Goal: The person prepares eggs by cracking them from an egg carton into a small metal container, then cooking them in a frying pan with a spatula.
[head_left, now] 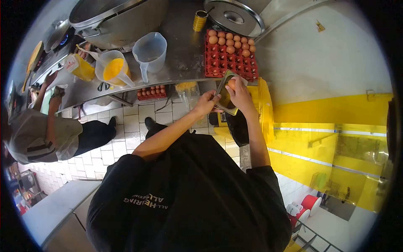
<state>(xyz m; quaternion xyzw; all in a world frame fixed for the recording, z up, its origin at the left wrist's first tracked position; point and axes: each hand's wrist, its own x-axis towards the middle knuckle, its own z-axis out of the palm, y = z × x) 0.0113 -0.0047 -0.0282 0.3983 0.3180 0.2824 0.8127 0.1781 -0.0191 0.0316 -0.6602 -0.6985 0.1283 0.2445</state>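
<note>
My right hand (240,95) is closed round a brown egg (231,84) over a metal container (228,107). With its fingers on the container's left side, my left hand (206,103) holds it. Just beyond, at the counter's edge, lies a red egg tray (231,63). Brown eggs fill its far rows, and the near cells hold no eggs. To the left stand a translucent jug (152,52) and another jug (112,69) with yellow liquid in it. What the container holds is hard to make out.
A large pot (121,25), a metal lid (247,19) and a yellow can (200,21) stand at the back. A co-worker (42,130) works at the stove on the left. A yellow bin (263,109) is on my right, and more eggs (152,92) sit below the counter.
</note>
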